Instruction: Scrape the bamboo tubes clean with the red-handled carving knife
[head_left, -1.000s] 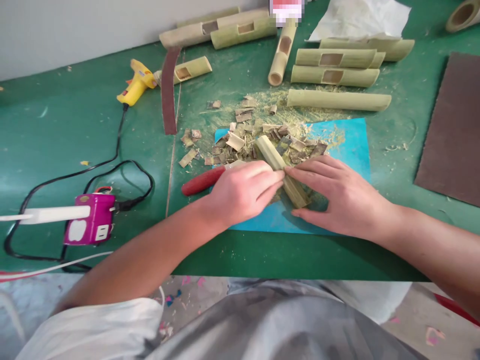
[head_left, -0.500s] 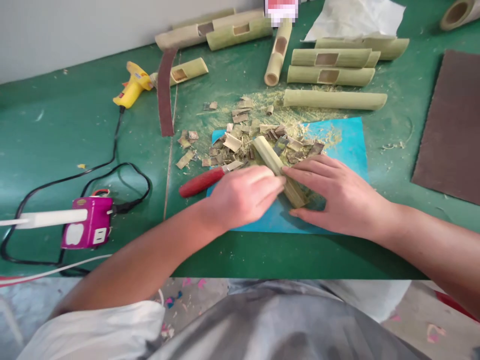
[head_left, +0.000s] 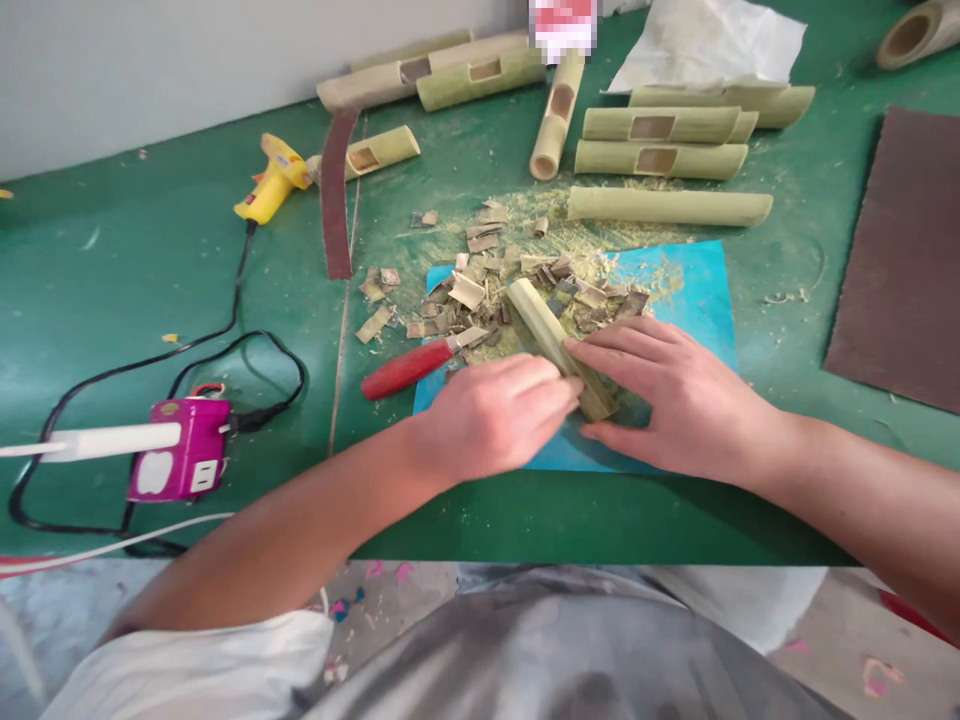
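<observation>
A pale green bamboo piece [head_left: 541, 318] lies slanted over the blue sheet [head_left: 701, 290], its near end toward me. My left hand [head_left: 506, 415] is closed, fingers pressed together over the near half of the bamboo; whatever is pinched under them is hidden. From the other side, my right hand [head_left: 667, 395] steadies the bamboo, with its index finger against the edge and its thumb by the near end. A red-handled knife [head_left: 409, 368] rests left of the bamboo, blade toward the bamboo chips [head_left: 469, 290].
Several bamboo tubes with cut windows [head_left: 660, 160] lie at the back, beside an uncut bamboo piece [head_left: 670, 206]. To the left are a sandpaper strip [head_left: 337, 195], a yellow glue gun [head_left: 271, 182] and a purple power adapter [head_left: 180, 450] with cords. A brown sheet [head_left: 900, 260] lies right.
My left hand has slid slightly down and right along the bamboo, toward its near end. My right hand keeps its place on the bamboo. The whole view has shifted slightly.
</observation>
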